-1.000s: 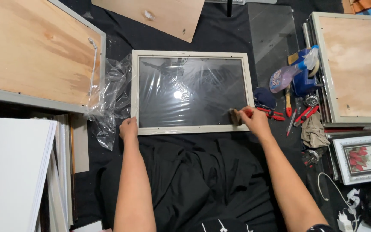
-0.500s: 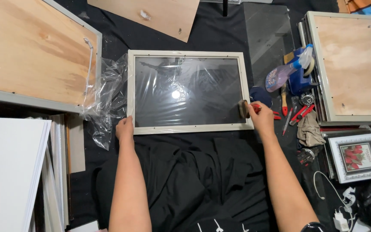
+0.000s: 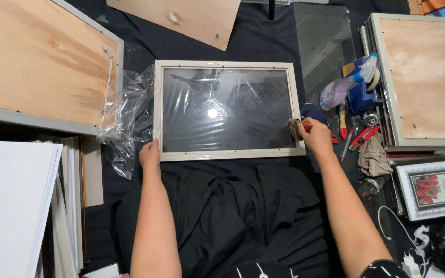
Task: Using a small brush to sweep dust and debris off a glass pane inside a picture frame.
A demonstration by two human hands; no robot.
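Left hand (image 3: 150, 154) lies flat, fingers together, pressing the bottom-left corner of the picture frame (image 3: 228, 153); nothing gripped. Right hand (image 3: 312, 136) is closed around a small brown-and-red tool (image 3: 297, 127), held against the frame's right edge near the bottom-right corner. Both forearms run straight up from the lower edge of view, roughly parallel, elbows low.

Frame: pale beige, landscape, lying flat on a black cloth (image 3: 222, 216), dark pane wrapped in clear film with a light glare near centre. Crumpled clear plastic wrap (image 3: 130, 113) bunches at its left side.

Right of the frame: purple spray bottle (image 3: 342, 87) with white trigger lying tilted, red-handled pliers (image 3: 364, 136), a tan rag (image 3: 373, 157). Beyond those, a plywood-backed frame (image 3: 423, 77) face down, and a small white frame with a red-flower print (image 3: 431, 189). Top left: a large plywood-backed frame (image 3: 37, 62). Bottom left: a stack of white boards (image 3: 11, 206).
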